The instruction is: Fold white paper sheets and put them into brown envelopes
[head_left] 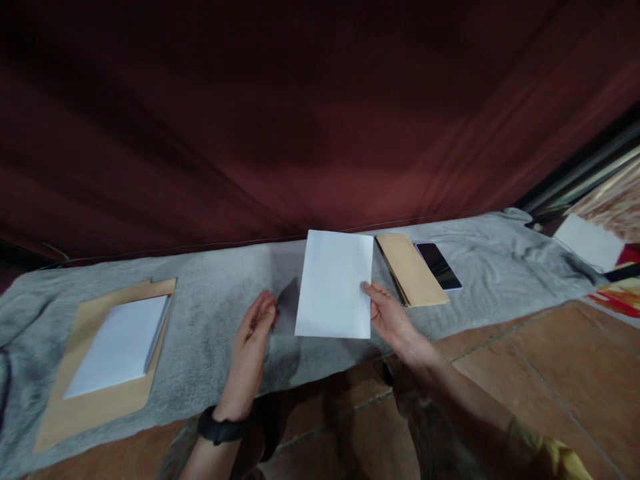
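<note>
My right hand grips the right edge of a white sheet of paper, thumb on top, and the paper is held up over the grey cloth. To the left of the sheet, my left hand hovers apart from it, fingers slightly curled with nothing visible in them. A black band circles that wrist. Just beyond my right hand lie brown envelopes, apparently stacked. Far to the left, a stack of white paper rests on a tan folder.
A dark phone lies right of the envelopes. Grey cloth covers the long surface, with a dark red curtain hanging behind it. Brown floor tiles run along the front. A white object sits at the far right.
</note>
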A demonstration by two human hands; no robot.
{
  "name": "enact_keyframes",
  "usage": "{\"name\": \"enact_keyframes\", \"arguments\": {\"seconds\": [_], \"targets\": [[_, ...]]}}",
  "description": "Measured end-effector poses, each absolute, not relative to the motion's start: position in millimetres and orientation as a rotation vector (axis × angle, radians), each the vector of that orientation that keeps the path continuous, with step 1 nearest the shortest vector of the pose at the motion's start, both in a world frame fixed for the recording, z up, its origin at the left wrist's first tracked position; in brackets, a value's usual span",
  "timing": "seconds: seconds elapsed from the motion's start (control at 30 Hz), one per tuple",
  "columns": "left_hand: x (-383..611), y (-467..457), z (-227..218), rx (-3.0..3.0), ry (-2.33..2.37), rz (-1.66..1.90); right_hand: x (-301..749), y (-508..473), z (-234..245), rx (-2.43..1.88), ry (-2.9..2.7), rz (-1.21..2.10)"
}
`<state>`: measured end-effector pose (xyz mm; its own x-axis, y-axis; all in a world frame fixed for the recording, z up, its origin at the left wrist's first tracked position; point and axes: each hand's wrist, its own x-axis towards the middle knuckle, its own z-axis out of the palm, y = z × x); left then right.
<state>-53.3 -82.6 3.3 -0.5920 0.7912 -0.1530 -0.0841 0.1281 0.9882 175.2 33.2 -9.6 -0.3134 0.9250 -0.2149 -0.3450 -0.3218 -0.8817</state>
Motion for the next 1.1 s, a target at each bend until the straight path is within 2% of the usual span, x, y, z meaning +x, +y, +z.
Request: {"name": "enact_keyframes", "arguments": {"seconds": [0.13, 0.47, 0.77, 0.9, 1.1], "targets": [[-45.8, -75.3, -4.0, 0.536, 1.426, 1.428, 165.1, 26.2, -22.9, -0.951, -0.835, 1.907], [-33.3, -77.2, -1.6, 0.582, 1.399, 1.329, 162.4, 21.1, -20.7, -0.980, -0.693, 2.088], [-42.2, -74.4, -2.5, 0.689, 1.455, 1.257, 159.7, 32.1, -12.9, -0.982, -0.868, 1.906], [-44.9, -65.4, -2.0, 0.818, 1.584, 1.381, 169.0, 33.5, 2.7, -0.903, -1.308, 1.571], [-56.1, -57.4, -8.0, 0.745, 1.637, 1.617, 184.8, 27.5, 9.0, -0.539, -2.148, 0.503]]}}
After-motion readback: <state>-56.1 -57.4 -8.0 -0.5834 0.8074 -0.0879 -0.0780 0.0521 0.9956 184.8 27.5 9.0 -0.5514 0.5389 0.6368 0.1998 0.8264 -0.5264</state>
